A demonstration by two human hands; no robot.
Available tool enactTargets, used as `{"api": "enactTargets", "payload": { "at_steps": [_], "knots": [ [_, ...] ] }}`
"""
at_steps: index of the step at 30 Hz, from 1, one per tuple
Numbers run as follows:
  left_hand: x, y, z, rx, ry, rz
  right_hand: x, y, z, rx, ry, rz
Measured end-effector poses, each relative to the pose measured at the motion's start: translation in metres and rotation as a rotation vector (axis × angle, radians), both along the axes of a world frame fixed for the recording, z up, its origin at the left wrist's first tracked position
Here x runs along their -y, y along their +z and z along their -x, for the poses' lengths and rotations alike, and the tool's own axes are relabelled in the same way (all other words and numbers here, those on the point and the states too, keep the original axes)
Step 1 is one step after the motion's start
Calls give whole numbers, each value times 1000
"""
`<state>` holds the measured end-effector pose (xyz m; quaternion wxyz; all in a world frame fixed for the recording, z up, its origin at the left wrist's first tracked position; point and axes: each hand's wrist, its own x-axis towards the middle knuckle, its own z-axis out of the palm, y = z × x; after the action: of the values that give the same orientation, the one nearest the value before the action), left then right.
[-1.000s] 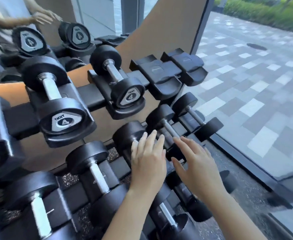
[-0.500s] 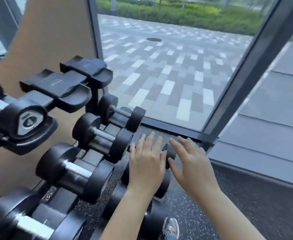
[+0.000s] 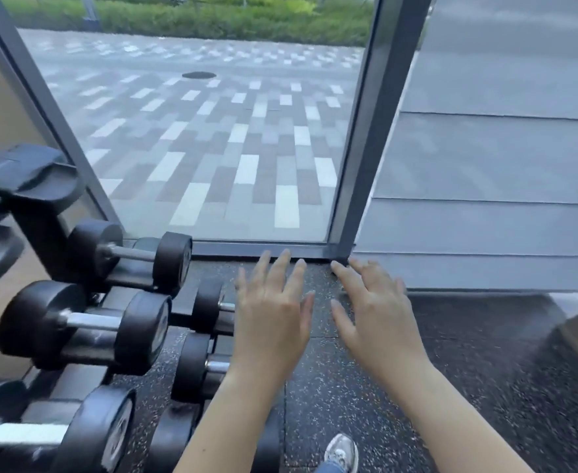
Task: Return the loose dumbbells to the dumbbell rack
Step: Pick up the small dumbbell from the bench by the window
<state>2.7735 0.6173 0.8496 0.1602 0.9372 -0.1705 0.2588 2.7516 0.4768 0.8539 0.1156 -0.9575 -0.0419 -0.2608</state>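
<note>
"Dumbbells [image 3: 82,326] first: where were they just then?"

"In the dumbbell rack [image 3: 41,240] on my left, every one I could see, each lying across its cradle. None was in my grasp."

"And your hands?"

"Both held nothing. My left hand [image 3: 273,312] and right hand [image 3: 376,315] hung side by side, palms down, fingers spread and fairly straight, over the speckled floor [image 3: 349,387] just beside the lower tier."

"What had changed?"

"A second before, the same two hands were over a dumbbell down in the rack, and I was facing the rack. Since then my head had swung right, toward the window frame [image 3: 359,148], and my hands had come away from the rack with it."

"Meaning what for the job?"

"I judged that one was seated and I was turning to look for the next loose one. None showed in that view, only floor and my shoe [image 3: 342,452]."
</note>
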Motion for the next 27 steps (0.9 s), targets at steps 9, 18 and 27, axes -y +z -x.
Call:
{"api": "enactTargets", "payload": {
  "at_steps": [9,18,27],
  "knots": [
    [94,6,-87,0,-123,-75,91,5,-75,-16,-150,-52],
    [221,-1,-170,20,-388,-8,209,9,-133,-33,-414,-65],
    [296,0,-199,-17,-495,-61,269,6,-141,-42,-556,-55]
  ]
}}
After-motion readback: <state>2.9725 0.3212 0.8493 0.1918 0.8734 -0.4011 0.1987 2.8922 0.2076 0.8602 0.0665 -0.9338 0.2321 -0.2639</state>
